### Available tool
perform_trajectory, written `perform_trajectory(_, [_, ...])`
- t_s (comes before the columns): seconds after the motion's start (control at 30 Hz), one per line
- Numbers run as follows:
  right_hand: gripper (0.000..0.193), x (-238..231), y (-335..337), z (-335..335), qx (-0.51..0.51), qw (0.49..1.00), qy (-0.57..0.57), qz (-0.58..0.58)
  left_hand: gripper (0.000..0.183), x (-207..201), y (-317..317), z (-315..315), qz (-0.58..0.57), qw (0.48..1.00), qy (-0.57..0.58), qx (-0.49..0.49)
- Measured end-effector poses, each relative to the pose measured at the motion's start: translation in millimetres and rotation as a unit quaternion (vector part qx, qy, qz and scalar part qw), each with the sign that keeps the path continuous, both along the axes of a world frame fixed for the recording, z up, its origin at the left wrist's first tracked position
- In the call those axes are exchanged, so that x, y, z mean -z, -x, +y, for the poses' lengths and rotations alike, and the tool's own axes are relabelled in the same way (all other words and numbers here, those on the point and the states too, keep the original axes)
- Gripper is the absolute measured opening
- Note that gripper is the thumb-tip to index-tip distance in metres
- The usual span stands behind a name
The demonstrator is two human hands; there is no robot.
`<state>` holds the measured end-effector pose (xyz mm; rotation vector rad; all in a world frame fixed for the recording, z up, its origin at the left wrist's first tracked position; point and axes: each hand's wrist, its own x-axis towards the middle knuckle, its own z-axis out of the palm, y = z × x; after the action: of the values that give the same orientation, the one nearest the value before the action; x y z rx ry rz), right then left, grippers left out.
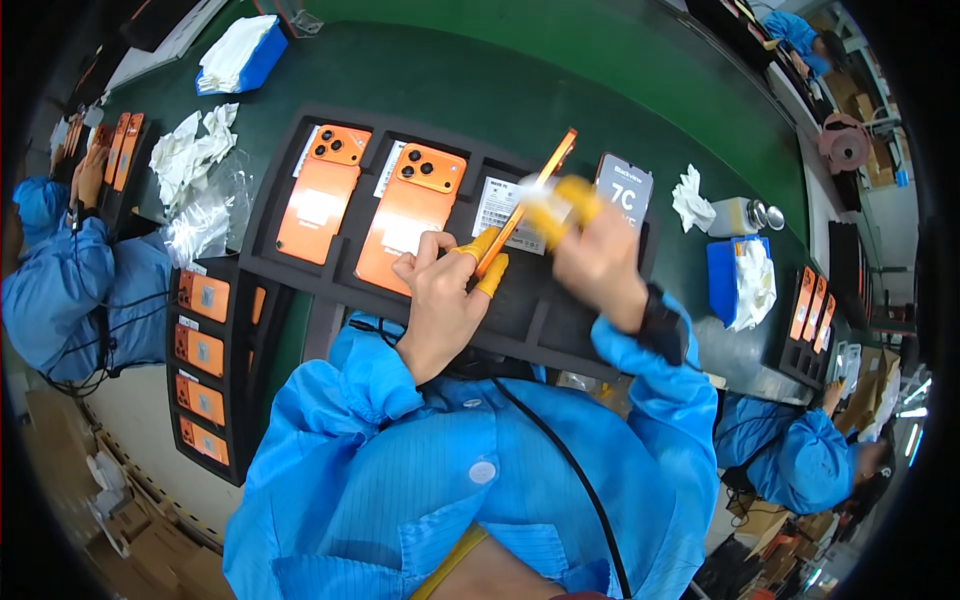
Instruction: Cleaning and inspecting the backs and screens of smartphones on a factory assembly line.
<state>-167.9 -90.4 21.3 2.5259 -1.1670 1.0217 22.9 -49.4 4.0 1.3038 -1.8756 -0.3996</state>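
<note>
My left hand (440, 305), with yellow finger cots, grips an orange phone (560, 152) by its lower end. The phone is tilted up, its narrow edge toward me, above a black foam tray (262, 225). Smeared by motion, my right hand (600, 258) is at the phone's right side, pinching what looks like a white wipe (553, 207). Two orange phones lie back up in the tray, a left one (318, 210) and a middle one (415, 215). A white label (522, 238) shows in the third slot. In the right slot a phone (625, 185) lies screen up.
A blue box of white wipes (262, 62) stands far left, another blue box (722, 285) at right. Crumpled wipes (192, 150) and clear plastic (212, 215) lie left; a metal-topped bottle (735, 215) stands right. A second phone tray (238, 400) is lower left. Co-workers sit on both sides.
</note>
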Motion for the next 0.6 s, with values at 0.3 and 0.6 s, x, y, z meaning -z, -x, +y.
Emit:
perform_trajectory(0.3, [0.036, 4.1, -12.5, 44.1, -0.168, 0.978, 0.022, 0.118, 0.01, 8.8, 0.9, 2.7, 0.004, 1.0, 0.013, 0.008])
perform_trajectory(0.6, [0.029, 9.7, -4.1, -5.5, -0.048, 0.994, 0.094, -0.018, 0.014, 1.8, -0.6, -3.7, -0.031, 0.999, -0.01, -0.001])
